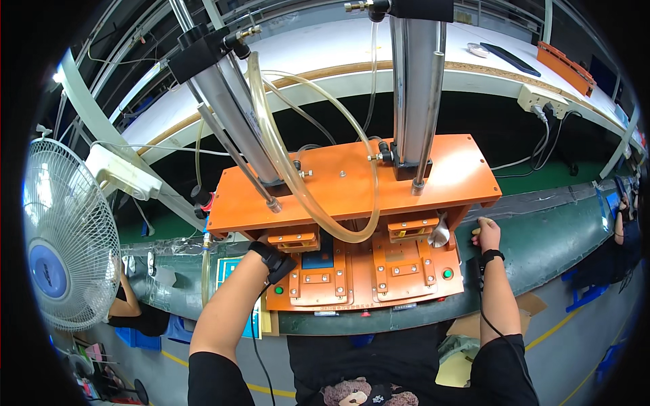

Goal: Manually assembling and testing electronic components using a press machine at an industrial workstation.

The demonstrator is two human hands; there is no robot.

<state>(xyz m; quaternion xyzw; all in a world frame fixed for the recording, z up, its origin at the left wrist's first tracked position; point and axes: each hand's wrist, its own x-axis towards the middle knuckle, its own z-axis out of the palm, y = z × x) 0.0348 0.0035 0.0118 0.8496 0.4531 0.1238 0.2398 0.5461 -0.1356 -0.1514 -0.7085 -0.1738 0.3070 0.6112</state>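
Observation:
An orange two-station press (342, 172) with two upright cylinders stands on the green bench in front of me. My left hand (261, 242) reaches in at the press's left side; the orange top plate and a black wrist device hide its fingers. Beside it, a dark blue flat piece (317, 260) lies in the left fixture (318, 287). The right fixture (404, 271) sits below its orange press head. Just off the press's right side, my right hand (486, 234) is closed with curled fingers; what it holds, if anything, cannot be made out. A shiny silver piece (440, 232) is nearby.
Clear hoses (271, 135) loop over the press. A white fan (64, 233) stands at the left. Blue-patterned sheets (230, 269) lie left of the press. Behind is a white table (325, 47) with a power strip (542, 101). Other people sit along the bench at both sides.

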